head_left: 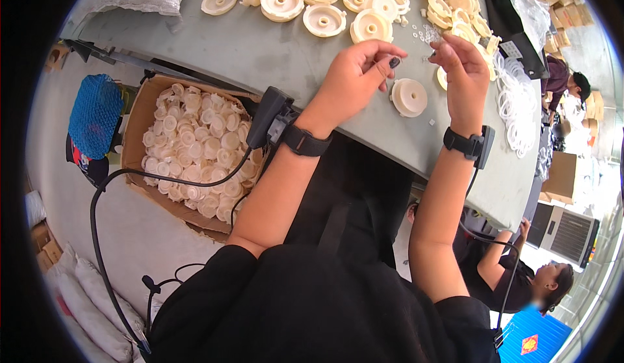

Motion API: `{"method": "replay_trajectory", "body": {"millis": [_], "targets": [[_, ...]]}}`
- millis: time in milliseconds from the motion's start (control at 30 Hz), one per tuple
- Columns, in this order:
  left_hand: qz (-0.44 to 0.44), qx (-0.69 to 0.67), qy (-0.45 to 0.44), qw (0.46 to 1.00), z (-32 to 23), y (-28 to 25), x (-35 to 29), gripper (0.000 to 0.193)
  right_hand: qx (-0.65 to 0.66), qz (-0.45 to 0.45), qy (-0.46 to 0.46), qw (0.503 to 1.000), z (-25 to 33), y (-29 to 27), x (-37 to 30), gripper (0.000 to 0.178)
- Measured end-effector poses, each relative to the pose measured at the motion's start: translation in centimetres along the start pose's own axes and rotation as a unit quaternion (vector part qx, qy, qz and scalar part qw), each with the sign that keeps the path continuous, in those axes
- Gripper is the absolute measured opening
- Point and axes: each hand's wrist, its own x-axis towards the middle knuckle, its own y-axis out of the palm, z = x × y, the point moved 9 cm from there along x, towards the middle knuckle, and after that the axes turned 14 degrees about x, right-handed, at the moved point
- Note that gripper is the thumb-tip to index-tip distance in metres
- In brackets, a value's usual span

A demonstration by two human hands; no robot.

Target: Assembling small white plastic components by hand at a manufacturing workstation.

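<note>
My left hand (pixel 354 80) is raised above the grey table, its fingers closed in a pinch. A small black piece (pixel 394 63) shows at its thumb tip; I cannot tell exactly what it is. My right hand (pixel 465 80) is level with it on the right, thumb and fingers pinched together over something too small to name. Below and between the hands, a cream plastic wheel (pixel 409 98) with a centre hole lies on the table. Just beyond the right hand's fingertips are scattered small clear rings (pixel 426 33).
Many cream plastic wheels (pixel 281 1) are spread along the far side of the grey table (pixel 214 44). White rings (pixel 517 113) lie by the right edge, near a black bin (pixel 517 31). A cardboard box (pixel 134 132) of pale discs stands left. Another person (pixel 520 275) is at right.
</note>
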Motion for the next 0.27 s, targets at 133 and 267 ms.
{"method": "replay_trajectory", "body": {"millis": [133, 267], "targets": [[-0.048, -0.024, 0.018, 0.998, -0.4, -1.1, 0.0, 0.019, -0.172, -0.087, 0.002, 0.981, -0.9, -2.4, 0.8, 0.019], [-0.065, -0.008, 0.011, 0.998, -0.3, -1.3, -0.2, 0.022, -0.433, -0.060, 0.040, 0.899, -2.2, -4.0, 2.6, 0.016]]}}
